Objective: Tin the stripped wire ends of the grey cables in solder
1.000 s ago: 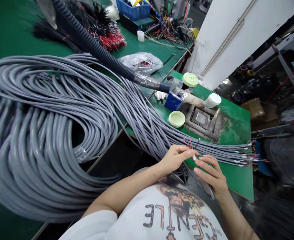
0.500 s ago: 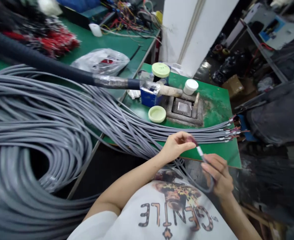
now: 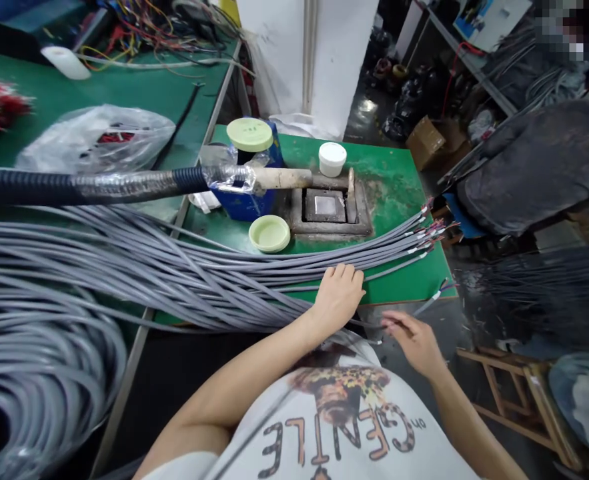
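A bundle of grey multi-core cables [image 3: 184,280] runs across the green bench [image 3: 399,180] to stripped ends with white sleeves and thin coloured wires [image 3: 424,233]. My left hand [image 3: 337,300] rests on the cables at the bench's front edge, holding nothing I can see. My right hand [image 3: 413,340] hangs below the edge, fingers apart and empty. It is nearest to a single loose grey cable [image 3: 427,303], whose end lies beyond the bench corner.
A metal solder pot [image 3: 324,205] is set in the bench, with a foil-wrapped black corrugated hose [image 3: 99,187] reaching it. A blue box [image 3: 244,203], pale green lid [image 3: 269,233] and white tub [image 3: 332,159] stand nearby. A cable coil [image 3: 34,373] lies lower left.
My hands have come apart and neither holds the stripped cable end now. That cable lies out to the right. The view has swung left and turned, shifting the bench and bundle.
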A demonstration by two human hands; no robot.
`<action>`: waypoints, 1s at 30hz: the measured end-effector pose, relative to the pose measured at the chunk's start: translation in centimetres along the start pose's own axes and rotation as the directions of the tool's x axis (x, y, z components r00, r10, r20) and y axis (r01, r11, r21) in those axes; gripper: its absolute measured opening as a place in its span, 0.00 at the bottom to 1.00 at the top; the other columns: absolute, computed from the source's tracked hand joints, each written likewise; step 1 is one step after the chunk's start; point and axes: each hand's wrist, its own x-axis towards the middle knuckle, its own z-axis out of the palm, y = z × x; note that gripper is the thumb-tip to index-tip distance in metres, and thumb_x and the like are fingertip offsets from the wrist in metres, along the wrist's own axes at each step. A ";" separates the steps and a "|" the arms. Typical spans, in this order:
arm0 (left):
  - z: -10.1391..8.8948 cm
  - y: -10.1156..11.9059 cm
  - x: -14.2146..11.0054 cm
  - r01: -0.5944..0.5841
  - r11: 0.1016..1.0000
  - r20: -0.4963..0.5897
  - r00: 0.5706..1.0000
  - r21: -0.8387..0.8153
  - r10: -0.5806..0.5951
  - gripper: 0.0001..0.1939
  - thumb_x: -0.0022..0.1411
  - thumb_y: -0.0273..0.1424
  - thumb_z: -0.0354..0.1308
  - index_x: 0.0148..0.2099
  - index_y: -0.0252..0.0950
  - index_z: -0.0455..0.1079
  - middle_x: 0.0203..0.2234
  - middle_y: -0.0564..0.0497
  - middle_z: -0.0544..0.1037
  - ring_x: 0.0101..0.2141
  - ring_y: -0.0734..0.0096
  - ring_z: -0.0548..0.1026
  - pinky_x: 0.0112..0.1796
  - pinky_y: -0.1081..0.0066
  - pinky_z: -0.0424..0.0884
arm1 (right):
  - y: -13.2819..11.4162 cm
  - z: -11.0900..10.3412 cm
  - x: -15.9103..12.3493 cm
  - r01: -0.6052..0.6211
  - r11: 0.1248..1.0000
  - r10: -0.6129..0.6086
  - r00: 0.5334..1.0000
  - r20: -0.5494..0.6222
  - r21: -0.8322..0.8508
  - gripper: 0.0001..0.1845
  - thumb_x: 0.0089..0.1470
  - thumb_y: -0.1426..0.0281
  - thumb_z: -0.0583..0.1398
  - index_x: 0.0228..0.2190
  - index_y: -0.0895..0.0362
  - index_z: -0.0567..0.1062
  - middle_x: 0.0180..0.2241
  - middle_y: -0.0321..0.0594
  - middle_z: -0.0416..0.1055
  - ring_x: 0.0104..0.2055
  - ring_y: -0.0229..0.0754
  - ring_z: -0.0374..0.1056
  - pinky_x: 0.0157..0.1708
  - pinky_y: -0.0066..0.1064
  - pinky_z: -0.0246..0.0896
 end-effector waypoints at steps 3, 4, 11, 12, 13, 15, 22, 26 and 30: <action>0.1 -0.2 -0.2 -0.050 0.995 0.024 0.998 -0.085 0.052 0.05 0.63 0.31 0.56 0.36 0.34 0.68 0.32 0.45 0.71 0.38 0.59 0.68 0.38 0.61 0.62 | -0.4 1.5 1.7 -0.222 0.902 0.166 0.970 0.177 0.370 0.19 0.58 0.58 0.57 0.45 0.57 0.73 0.35 0.45 0.78 0.29 0.41 0.73 0.25 0.32 0.70; 0.1 -0.3 -0.4 -0.066 0.986 0.023 0.997 -0.151 0.070 0.05 0.63 0.31 0.55 0.35 0.35 0.67 0.32 0.46 0.71 0.37 0.60 0.68 0.38 0.62 0.63 | -0.6 1.6 2.2 -0.258 0.847 0.197 0.965 0.175 0.465 0.20 0.58 0.57 0.57 0.45 0.57 0.73 0.35 0.45 0.77 0.28 0.41 0.73 0.23 0.31 0.69; -1.6 -0.4 -3.5 -0.083 0.819 -0.022 0.996 -0.568 0.086 0.07 0.66 0.32 0.51 0.37 0.36 0.68 0.30 0.48 0.72 0.33 0.66 0.68 0.36 0.67 0.66 | -3.2 -1.0 5.0 0.101 0.839 0.125 0.921 -0.369 0.535 0.14 0.60 0.58 0.55 0.41 0.54 0.69 0.36 0.41 0.77 0.29 0.39 0.72 0.24 0.29 0.67; -1.9 -0.3 -3.8 -0.090 0.799 -0.016 0.995 -0.595 0.100 0.07 0.66 0.32 0.52 0.38 0.36 0.69 0.30 0.48 0.72 0.34 0.66 0.68 0.36 0.66 0.66 | -3.8 -1.3 5.3 0.130 0.863 0.070 0.926 -0.370 0.489 0.13 0.60 0.59 0.55 0.41 0.54 0.69 0.32 0.39 0.76 0.27 0.38 0.70 0.23 0.29 0.66; -2.1 -0.3 -4.0 -0.094 0.775 -0.010 0.994 -0.625 0.113 0.07 0.65 0.33 0.52 0.38 0.36 0.69 0.31 0.47 0.73 0.34 0.66 0.69 0.37 0.66 0.66 | -4.4 -1.6 5.4 0.144 0.887 0.011 0.943 -0.332 0.439 0.13 0.60 0.59 0.54 0.40 0.55 0.70 0.28 0.37 0.75 0.25 0.38 0.69 0.23 0.28 0.64; -2.6 -0.3 -4.2 -0.066 0.706 0.005 0.995 -0.705 0.098 0.07 0.64 0.33 0.54 0.40 0.36 0.71 0.32 0.47 0.75 0.35 0.66 0.70 0.39 0.66 0.66 | -5.7 -1.9 5.6 0.159 0.931 -0.104 0.978 -0.180 0.327 0.14 0.61 0.59 0.54 0.39 0.56 0.72 0.22 0.35 0.72 0.23 0.37 0.66 0.23 0.28 0.61; -4.1 -1.0 -2.6 0.192 0.132 0.123 0.903 -0.972 -0.411 0.10 0.57 0.36 0.62 0.35 0.33 0.75 0.28 0.50 0.77 0.29 0.73 0.72 0.32 0.72 0.66 | -7.9 -2.2 6.4 0.273 0.961 -0.274 0.917 0.290 0.047 0.13 0.63 0.62 0.51 0.38 0.56 0.72 0.22 0.33 0.69 0.23 0.35 0.64 0.26 0.28 0.57; -4.8 -1.5 -1.1 0.094 -0.163 0.167 0.832 -0.982 -0.529 0.13 0.51 0.37 0.67 0.35 0.33 0.76 0.27 0.51 0.78 0.29 0.74 0.73 0.34 0.73 0.68 | -8.2 -2.0 6.9 0.302 0.953 -0.280 0.889 0.362 -0.007 0.13 0.64 0.63 0.50 0.38 0.55 0.72 0.22 0.33 0.69 0.23 0.36 0.63 0.27 0.28 0.57; -5.1 -1.4 0.0 -0.015 -0.284 0.149 0.825 -0.959 -0.546 0.12 0.48 0.36 0.69 0.33 0.33 0.76 0.25 0.52 0.79 0.28 0.74 0.74 0.36 0.72 0.71 | -8.5 -1.9 7.0 0.309 0.951 -0.274 0.877 0.394 -0.026 0.13 0.64 0.63 0.49 0.38 0.55 0.71 0.22 0.32 0.68 0.24 0.35 0.64 0.27 0.27 0.57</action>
